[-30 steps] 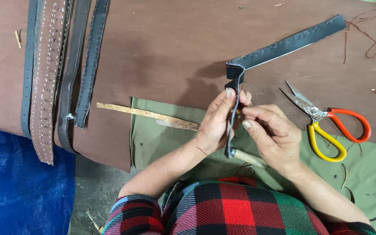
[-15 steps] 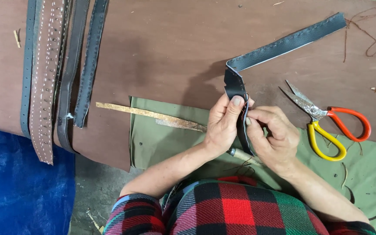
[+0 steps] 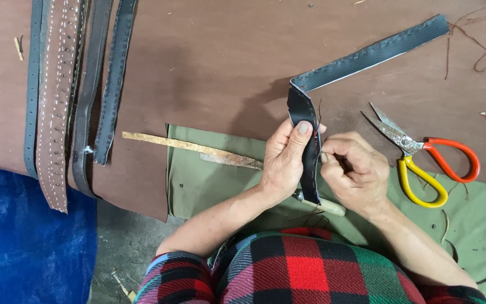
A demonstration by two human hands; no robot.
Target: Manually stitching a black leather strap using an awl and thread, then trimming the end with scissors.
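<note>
A brown leather-covered surface (image 3: pixel 209 62) fills most of the view, bare in its middle, its near edge overlapped by an olive green cloth (image 3: pixel 203 180). Several long stitched leather belts (image 3: pixel 57 101) hang over its left edge. A long dark grey leather strap (image 3: pixel 367 56) runs from upper right, folds, and drops between the hands. The left hand (image 3: pixel 282 160) is closed around the strap's folded end, thumb pressed flat. The right hand (image 3: pixel 352 171) is curled tight, pinching at the strap's edge. Orange-and-yellow-handled scissors (image 3: pixel 423 157) lie just right, apart from the hands.
</note>
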